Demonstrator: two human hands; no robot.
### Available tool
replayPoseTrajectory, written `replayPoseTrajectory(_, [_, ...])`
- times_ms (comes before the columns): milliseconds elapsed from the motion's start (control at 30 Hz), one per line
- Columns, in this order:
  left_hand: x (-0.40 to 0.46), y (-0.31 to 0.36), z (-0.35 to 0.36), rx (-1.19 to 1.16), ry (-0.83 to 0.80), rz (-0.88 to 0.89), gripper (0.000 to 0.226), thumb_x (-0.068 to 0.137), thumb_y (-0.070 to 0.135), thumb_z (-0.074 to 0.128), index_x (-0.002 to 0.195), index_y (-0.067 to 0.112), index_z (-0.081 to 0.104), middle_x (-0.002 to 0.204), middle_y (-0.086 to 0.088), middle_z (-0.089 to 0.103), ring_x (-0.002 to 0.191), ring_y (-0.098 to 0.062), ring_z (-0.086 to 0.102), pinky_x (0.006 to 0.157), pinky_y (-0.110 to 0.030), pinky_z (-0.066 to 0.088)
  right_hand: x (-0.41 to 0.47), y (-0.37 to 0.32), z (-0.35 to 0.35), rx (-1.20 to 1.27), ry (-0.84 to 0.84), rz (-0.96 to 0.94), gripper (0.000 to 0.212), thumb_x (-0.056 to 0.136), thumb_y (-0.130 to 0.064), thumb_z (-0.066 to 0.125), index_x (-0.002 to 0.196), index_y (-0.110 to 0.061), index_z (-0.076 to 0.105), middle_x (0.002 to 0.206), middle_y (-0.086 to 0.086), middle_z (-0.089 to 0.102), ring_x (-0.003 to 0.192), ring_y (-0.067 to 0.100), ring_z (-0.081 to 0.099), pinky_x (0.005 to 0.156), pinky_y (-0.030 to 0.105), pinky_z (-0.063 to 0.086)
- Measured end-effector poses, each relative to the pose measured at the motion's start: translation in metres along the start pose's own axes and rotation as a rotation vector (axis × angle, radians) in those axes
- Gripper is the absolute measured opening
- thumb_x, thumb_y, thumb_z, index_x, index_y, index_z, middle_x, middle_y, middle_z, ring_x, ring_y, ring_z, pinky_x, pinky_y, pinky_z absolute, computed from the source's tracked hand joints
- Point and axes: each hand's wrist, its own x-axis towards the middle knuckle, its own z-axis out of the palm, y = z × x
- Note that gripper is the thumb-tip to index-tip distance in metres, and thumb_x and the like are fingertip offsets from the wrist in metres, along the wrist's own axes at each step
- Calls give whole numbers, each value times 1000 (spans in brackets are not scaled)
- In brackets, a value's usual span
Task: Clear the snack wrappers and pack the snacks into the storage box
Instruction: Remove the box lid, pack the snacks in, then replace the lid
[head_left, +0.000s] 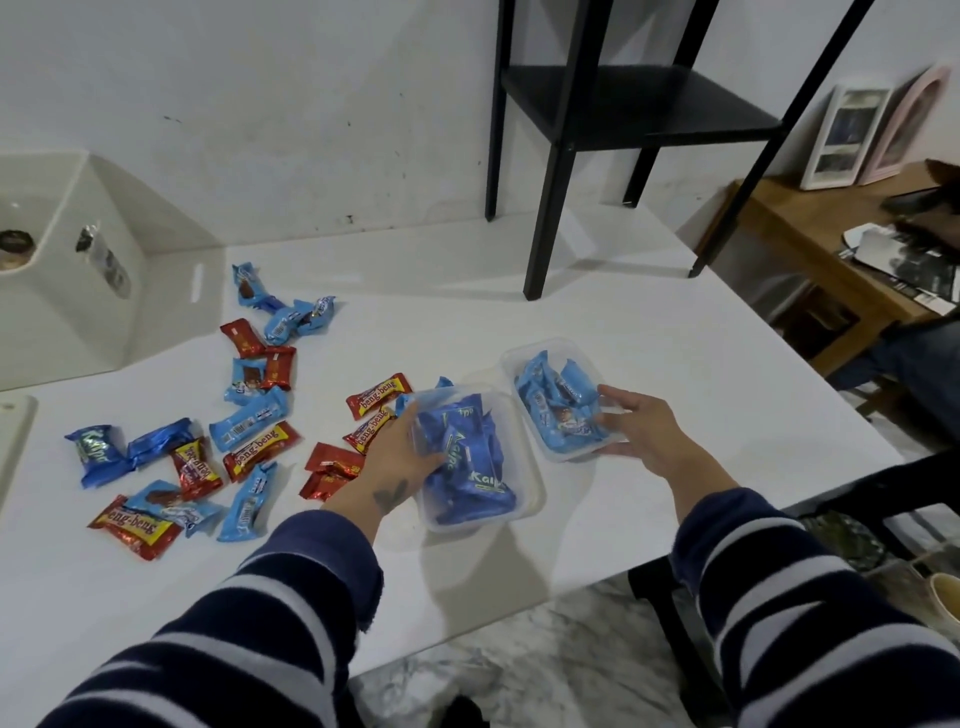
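Two clear plastic storage boxes sit on the white table. The near box (530, 499) holds dark blue Kalpa snack packs; my left hand (400, 457) grips its left side, fingers reaching into it. The far box (519, 358) holds light blue snack packs; my right hand (639, 426) clasps its right side. Several loose snacks lie scattered to the left: red beng-beng bars (379, 395), light blue packs (249, 418) and a dark blue Kalpa pack (96, 454).
A white bin (78, 312) with wrappers inside stands at the far left. Black shelf legs (545, 234) rest on the table's back. A wooden side table (810, 249) with frames is at the right. The table's front edge (519, 613) is close to me.
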Motion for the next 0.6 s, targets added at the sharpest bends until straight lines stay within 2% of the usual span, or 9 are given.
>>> replayPoseTrajectory(67, [-1,2,-1,-8,-3,4,81,85,10,68,151,20,21,145,-9,42,130,-30,43,100,-37,43,-7,-4,0,38,-11,-3,52,84,11,63,132,-8,55,139,8,49,111,36,60,75,42,57])
replayPoseTrajectory(167, [-4,5,-2,-14,-11,19,77,86,7,66,149,20,25,139,-10,46,116,-26,49,90,-33,46,-22,-12,6,79,-28,-49,52,85,9,63,133,-7,53,136,7,50,108,34,61,64,36,62])
replayPoseTrajectory(233, [-5,7,-3,3,-20,41,69,86,7,65,145,22,31,122,-9,53,99,-19,48,79,-29,44,-34,-13,17,71,-28,-77,51,84,8,64,132,-6,54,136,7,49,104,34,62,62,34,61])
replayPoseTrajectory(300, [-8,11,-5,20,2,62,51,90,12,60,136,26,41,108,-8,56,87,-20,52,75,-33,48,-45,-9,30,64,-10,-86,50,85,9,63,131,-6,55,136,8,48,100,34,63,63,35,61])
replayPoseTrajectory(367, [-11,13,-7,48,37,49,41,96,22,50,137,24,42,116,-14,59,98,-28,58,86,-35,48,-54,-5,39,68,16,-83,49,85,10,62,131,-6,56,136,8,48,102,36,64,62,36,61])
replayPoseTrajectory(433, [-15,13,-10,75,42,1,47,100,30,43,144,15,35,135,-18,51,121,-34,50,99,-36,41,-62,-4,42,65,29,-91,48,85,10,61,130,-7,57,137,8,48,104,36,65,62,38,61])
replayPoseTrajectory(467, [-15,13,-10,64,28,-19,48,101,33,39,145,13,34,139,-17,48,126,-34,47,102,-37,39,-65,-4,42,62,27,-97,48,85,10,62,130,-7,57,137,8,48,104,36,65,64,40,61])
replayPoseTrajectory(533, [-17,14,-10,-25,18,-68,49,101,40,27,140,13,41,135,-17,51,120,-35,50,98,-39,43,-72,-5,46,46,15,-98,48,85,9,62,129,-9,58,138,7,48,106,36,64,71,43,61])
replayPoseTrajectory(600, [-21,18,-9,-188,18,-149,56,100,48,19,134,13,47,123,-18,56,110,-36,56,87,-39,49,-80,-4,54,3,0,-90,47,85,8,63,128,-11,59,139,8,47,107,36,63,75,44,58])
